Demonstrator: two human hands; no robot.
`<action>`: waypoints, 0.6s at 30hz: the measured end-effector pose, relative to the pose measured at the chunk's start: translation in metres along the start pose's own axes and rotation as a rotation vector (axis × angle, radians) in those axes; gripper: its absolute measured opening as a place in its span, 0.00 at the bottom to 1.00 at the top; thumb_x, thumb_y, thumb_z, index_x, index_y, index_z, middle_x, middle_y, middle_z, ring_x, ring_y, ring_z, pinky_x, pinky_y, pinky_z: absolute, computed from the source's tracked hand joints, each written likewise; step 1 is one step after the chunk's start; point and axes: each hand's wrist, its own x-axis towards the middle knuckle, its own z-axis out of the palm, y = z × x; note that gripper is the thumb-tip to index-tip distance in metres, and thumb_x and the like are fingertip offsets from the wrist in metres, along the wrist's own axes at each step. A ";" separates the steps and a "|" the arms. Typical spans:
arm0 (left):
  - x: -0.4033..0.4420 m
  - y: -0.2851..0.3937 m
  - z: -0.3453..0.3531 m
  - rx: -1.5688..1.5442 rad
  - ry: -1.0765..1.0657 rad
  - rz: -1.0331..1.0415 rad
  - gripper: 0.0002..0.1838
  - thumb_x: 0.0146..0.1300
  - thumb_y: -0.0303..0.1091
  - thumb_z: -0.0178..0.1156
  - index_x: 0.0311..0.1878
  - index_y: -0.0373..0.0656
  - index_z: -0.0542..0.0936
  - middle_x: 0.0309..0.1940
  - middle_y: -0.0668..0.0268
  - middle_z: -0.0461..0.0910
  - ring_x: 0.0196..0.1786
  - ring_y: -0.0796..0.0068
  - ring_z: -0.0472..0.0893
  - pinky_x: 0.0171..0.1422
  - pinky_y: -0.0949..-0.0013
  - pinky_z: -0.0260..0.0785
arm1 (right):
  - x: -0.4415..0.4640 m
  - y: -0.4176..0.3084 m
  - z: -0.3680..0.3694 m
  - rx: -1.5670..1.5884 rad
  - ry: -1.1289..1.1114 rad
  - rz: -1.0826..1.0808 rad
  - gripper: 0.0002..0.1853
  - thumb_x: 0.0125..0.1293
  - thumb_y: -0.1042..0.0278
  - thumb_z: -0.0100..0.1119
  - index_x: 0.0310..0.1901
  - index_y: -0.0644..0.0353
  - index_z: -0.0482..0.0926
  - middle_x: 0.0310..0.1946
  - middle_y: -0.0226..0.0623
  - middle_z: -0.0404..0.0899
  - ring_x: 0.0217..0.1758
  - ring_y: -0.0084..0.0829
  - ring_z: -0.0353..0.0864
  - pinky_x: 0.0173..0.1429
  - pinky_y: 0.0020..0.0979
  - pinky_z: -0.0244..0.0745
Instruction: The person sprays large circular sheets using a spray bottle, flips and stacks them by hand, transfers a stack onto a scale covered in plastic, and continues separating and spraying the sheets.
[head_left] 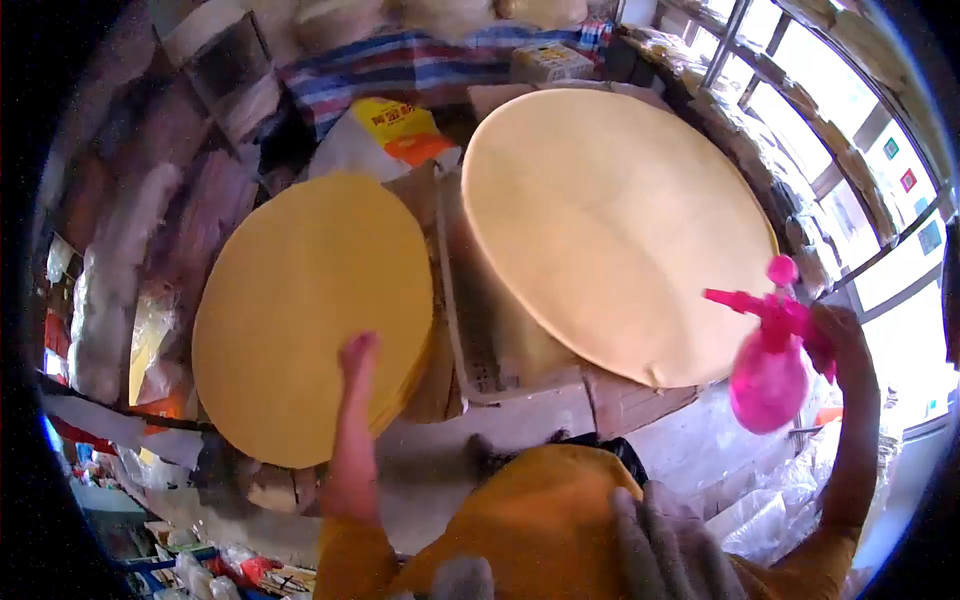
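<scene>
While your right hand [828,338] grasps the pink pump sprayer [768,385] beside the pale disc [600,210], best keep its nozzle steady; your left hand [358,352], grip too blurred to tell, is over the yellow disc [300,265] left of the pale disc

A mustard-orange top [545,500] is worn, its cloth rounded smoothly over the front. The left sleeve [352,555] and the right sleeve [822,562] are ended well short of the wrists, and the left hand [357,352] and right hand [828,335] are left bare. Soft grey fabric [672,545], its kind unclear, is gathered in folds over the top.
</scene>
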 end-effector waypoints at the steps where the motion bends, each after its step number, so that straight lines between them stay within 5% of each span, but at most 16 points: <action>1: -0.007 0.022 0.055 -0.003 -0.158 -0.057 0.15 0.54 0.45 0.58 0.36 0.43 0.74 0.30 0.71 0.74 0.34 0.80 0.73 0.36 0.77 0.66 | 0.018 0.001 -0.001 0.035 0.036 0.002 0.16 0.59 0.53 0.50 0.22 0.57 0.71 0.09 0.23 0.62 0.07 0.15 0.59 0.11 0.19 0.51; 2: -0.016 0.030 0.099 -0.023 -0.253 -0.029 0.17 0.54 0.47 0.57 0.39 0.44 0.75 0.30 0.71 0.74 0.35 0.80 0.73 0.38 0.75 0.66 | 0.043 0.023 -0.008 0.057 0.224 -0.095 0.16 0.60 0.54 0.49 0.25 0.58 0.72 0.10 0.23 0.63 0.08 0.15 0.59 0.11 0.19 0.52; 3: -0.021 0.045 0.140 -0.120 -0.331 -0.141 0.17 0.54 0.48 0.57 0.39 0.45 0.75 0.30 0.71 0.74 0.36 0.80 0.73 0.38 0.74 0.66 | 0.050 -0.012 -0.012 -0.013 0.061 -0.089 0.20 0.60 0.48 0.48 0.31 0.61 0.73 0.12 0.24 0.64 0.11 0.17 0.60 0.14 0.22 0.53; 5: -0.025 0.070 0.202 -0.299 -0.429 -0.257 0.19 0.52 0.50 0.59 0.39 0.44 0.75 0.28 0.70 0.74 0.33 0.77 0.73 0.37 0.75 0.66 | 0.077 -0.013 -0.031 0.194 0.074 -0.068 0.23 0.60 0.46 0.45 0.30 0.61 0.74 0.12 0.26 0.64 0.11 0.19 0.61 0.15 0.22 0.54; 7: 0.005 0.050 0.234 -0.258 -0.345 -0.193 0.18 0.49 0.44 0.63 0.38 0.40 0.75 0.27 0.67 0.75 0.30 0.73 0.75 0.36 0.74 0.67 | 0.094 -0.015 -0.040 0.450 0.224 -0.099 0.22 0.61 0.46 0.45 0.31 0.61 0.73 0.12 0.26 0.64 0.11 0.20 0.60 0.15 0.23 0.55; 8: 0.005 0.048 0.256 -0.209 -0.128 0.012 0.16 0.47 0.34 0.64 0.38 0.34 0.75 0.29 0.61 0.77 0.30 0.70 0.76 0.37 0.71 0.68 | 0.109 -0.003 -0.060 0.549 0.335 -0.186 0.21 0.61 0.47 0.44 0.33 0.61 0.73 0.12 0.27 0.65 0.11 0.20 0.60 0.16 0.22 0.56; 9: 0.000 0.067 0.257 -0.134 -0.085 -0.059 0.14 0.47 0.27 0.62 0.37 0.31 0.74 0.32 0.57 0.77 0.33 0.69 0.76 0.40 0.68 0.68 | 0.112 -0.002 -0.065 0.580 0.503 -0.199 0.21 0.61 0.47 0.47 0.35 0.61 0.72 0.14 0.28 0.66 0.12 0.20 0.60 0.16 0.21 0.56; 14: 0.030 0.069 0.260 -0.062 0.030 -0.039 0.13 0.47 0.27 0.61 0.36 0.30 0.74 0.32 0.58 0.77 0.34 0.68 0.76 0.41 0.68 0.67 | 0.084 0.039 -0.124 0.580 0.670 -0.092 0.20 0.59 0.46 0.49 0.27 0.58 0.72 0.11 0.25 0.63 0.10 0.19 0.60 0.13 0.22 0.57; 18: 0.047 0.052 0.244 -0.056 -0.141 0.042 0.13 0.48 0.31 0.60 0.36 0.33 0.76 0.31 0.62 0.77 0.32 0.72 0.76 0.38 0.70 0.67 | 0.031 0.093 -0.149 0.475 0.750 0.034 0.22 0.59 0.44 0.48 0.21 0.56 0.71 0.09 0.26 0.64 0.07 0.19 0.61 0.09 0.23 0.58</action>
